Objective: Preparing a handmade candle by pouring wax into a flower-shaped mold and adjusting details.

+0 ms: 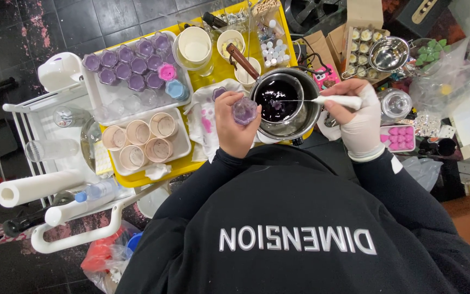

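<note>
My left hand (234,126) holds a small clear flower-shaped glass cup (244,110) tinted purple, right beside the rim of a steel pot (307,118). Inside the pot sits a smaller pitcher of dark purple liquid (276,99) with a brown wooden handle (242,61). My right hand (359,118), in a white glove, grips the white handle of a thin stirring tool (337,100) whose metal shaft reaches into the dark liquid.
A yellow tray (137,177) carries a white tray of purple-filled cups (129,66), a white tray of several empty beige cups (142,140), a stained cloth (205,117) and white cups (194,46). Pink moulded pieces (397,137), a steel bowl (389,53) and a paper towel roll (36,188) lie around.
</note>
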